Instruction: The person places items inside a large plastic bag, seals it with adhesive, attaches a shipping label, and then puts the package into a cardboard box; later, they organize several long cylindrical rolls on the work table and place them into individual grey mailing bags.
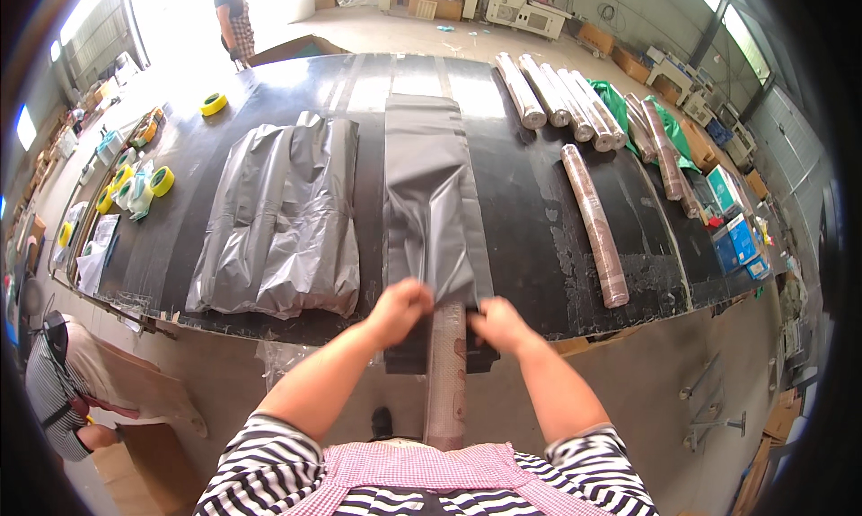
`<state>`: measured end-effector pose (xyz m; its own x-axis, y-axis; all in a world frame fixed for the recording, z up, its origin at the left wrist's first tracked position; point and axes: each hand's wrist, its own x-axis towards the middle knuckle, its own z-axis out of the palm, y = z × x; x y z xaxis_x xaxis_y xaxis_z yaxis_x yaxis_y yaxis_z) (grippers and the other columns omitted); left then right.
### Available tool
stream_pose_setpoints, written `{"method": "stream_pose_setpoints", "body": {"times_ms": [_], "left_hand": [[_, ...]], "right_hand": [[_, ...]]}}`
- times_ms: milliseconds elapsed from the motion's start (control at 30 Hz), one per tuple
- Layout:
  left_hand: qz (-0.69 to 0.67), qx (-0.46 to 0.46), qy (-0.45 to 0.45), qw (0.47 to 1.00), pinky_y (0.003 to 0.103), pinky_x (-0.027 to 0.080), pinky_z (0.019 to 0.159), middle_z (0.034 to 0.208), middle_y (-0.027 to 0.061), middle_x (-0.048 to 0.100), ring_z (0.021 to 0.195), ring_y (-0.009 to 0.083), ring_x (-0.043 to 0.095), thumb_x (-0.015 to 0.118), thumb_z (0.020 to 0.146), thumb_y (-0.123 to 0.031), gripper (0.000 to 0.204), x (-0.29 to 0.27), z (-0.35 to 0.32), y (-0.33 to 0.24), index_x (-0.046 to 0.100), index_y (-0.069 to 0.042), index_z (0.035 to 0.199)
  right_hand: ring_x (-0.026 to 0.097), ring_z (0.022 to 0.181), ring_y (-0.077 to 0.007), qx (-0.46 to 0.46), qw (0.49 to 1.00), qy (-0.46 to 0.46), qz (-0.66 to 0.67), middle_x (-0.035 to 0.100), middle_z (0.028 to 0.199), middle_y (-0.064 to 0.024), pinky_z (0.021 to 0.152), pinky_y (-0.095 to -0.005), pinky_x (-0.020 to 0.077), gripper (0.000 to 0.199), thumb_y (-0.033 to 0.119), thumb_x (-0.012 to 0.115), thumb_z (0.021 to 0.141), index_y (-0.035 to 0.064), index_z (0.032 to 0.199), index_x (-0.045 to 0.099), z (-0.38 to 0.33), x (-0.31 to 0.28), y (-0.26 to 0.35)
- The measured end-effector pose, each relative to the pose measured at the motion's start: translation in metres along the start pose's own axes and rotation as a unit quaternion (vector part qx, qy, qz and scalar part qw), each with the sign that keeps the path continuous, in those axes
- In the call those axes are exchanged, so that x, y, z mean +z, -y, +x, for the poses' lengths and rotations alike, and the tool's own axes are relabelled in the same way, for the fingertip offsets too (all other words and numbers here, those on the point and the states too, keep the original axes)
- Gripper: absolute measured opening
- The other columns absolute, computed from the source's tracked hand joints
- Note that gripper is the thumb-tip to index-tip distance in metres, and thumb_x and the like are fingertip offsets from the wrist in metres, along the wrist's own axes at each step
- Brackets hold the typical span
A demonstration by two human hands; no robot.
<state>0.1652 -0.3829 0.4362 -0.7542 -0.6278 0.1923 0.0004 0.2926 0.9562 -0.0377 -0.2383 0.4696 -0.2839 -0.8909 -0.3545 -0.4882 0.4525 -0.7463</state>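
Observation:
A long grey plastic bag [422, 157] lies flat on the black table, its mouth at the near edge. Wrapped in clear film, a patterned brown roll [446, 377] points away from my body, and its far end is at the bag's mouth. My left hand [401, 311] is closed on the left side of that mouth. On the right side, my right hand [500, 324] pinches the bag's edge, slightly blurred. How far the roll reaches inside is hidden by the plastic. Left of the bag is a pile of similar grey bags [283, 206].
The black table [525, 211] carries a single wrapped roll [594, 224] at right and several rolls [561, 98] behind it. Yellow tape rolls [162, 181] lie at left; blue boxes [741, 239] sit far right. One person [235, 22] stands beyond the table, another [67, 386] at lower left.

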Motion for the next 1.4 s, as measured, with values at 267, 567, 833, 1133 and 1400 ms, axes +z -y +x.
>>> {"method": "stream_pose_setpoints", "body": {"times_ms": [267, 567, 833, 1133, 1400], "left_hand": [[-0.049, -0.135, 0.280, 0.949, 0.034, 0.049, 0.085, 0.092, 0.0102, 0.066, 0.093, 0.0203, 0.063, 0.062, 0.089, -0.007, 0.011, 0.013, -0.150, -0.052, 0.067, -0.004, 0.098], [-0.054, -0.112, 0.271, 0.954, 0.026, 0.048, 0.069, 0.083, 0.0020, 0.063, 0.076, 0.0105, 0.058, 0.068, 0.089, -0.008, 0.008, -0.027, -0.047, -0.129, 0.064, -0.005, 0.095], [0.254, 0.114, -0.068, 0.958, 0.040, 0.045, 0.096, 0.129, 0.0193, 0.049, 0.117, 0.0324, 0.051, 0.090, 0.064, -0.024, 0.067, 0.016, -0.148, -0.086, 0.057, -0.008, 0.120], [-0.067, -0.458, 0.018, 0.886, 0.028, 0.047, 0.057, 0.075, 0.0042, 0.060, 0.069, 0.0093, 0.056, 0.080, 0.079, -0.010, 0.026, 0.021, -0.221, -0.031, 0.057, -0.002, 0.089], [0.174, 0.237, 0.197, 0.935, 0.033, 0.052, 0.064, 0.093, 0.0067, 0.063, 0.077, 0.0225, 0.063, 0.076, 0.080, -0.021, 0.023, 0.061, -0.144, -0.111, 0.066, -0.007, 0.095]], "right_hand": [[0.065, 0.072, -0.0244, -0.104, 0.959, 0.264, -0.025, 0.071, 0.082, -0.0144, 0.070, -0.0388, 0.0513, 0.027, 0.023, 0.062, 0.091, -0.0037, 0.095, 0.066, -0.149, 0.061, -0.051], [0.062, 0.063, -0.0145, -0.086, 0.976, 0.199, 0.026, 0.067, 0.070, -0.0056, 0.062, -0.0306, 0.0495, 0.021, 0.019, 0.064, 0.091, -0.0005, 0.085, 0.068, -0.118, -0.018, 0.102], [0.061, 0.067, -0.0125, -0.035, 0.990, 0.115, 0.079, 0.068, 0.072, -0.0121, 0.063, -0.0337, 0.0495, 0.032, 0.028, 0.069, 0.087, -0.0032, 0.095, 0.070, -0.163, 0.061, -0.055], [0.055, 0.071, -0.0052, 0.146, 0.934, 0.089, 0.314, 0.066, 0.076, -0.0024, 0.062, -0.0270, 0.0463, 0.018, 0.015, 0.072, 0.085, -0.0017, 0.092, 0.070, -0.199, 0.078, -0.073], [0.063, 0.084, -0.0205, -0.113, 0.953, 0.077, 0.270, 0.063, 0.095, -0.0099, 0.073, -0.0294, 0.0501, 0.016, 0.004, 0.067, 0.087, 0.0004, 0.103, 0.070, -0.206, 0.060, -0.043]]}}
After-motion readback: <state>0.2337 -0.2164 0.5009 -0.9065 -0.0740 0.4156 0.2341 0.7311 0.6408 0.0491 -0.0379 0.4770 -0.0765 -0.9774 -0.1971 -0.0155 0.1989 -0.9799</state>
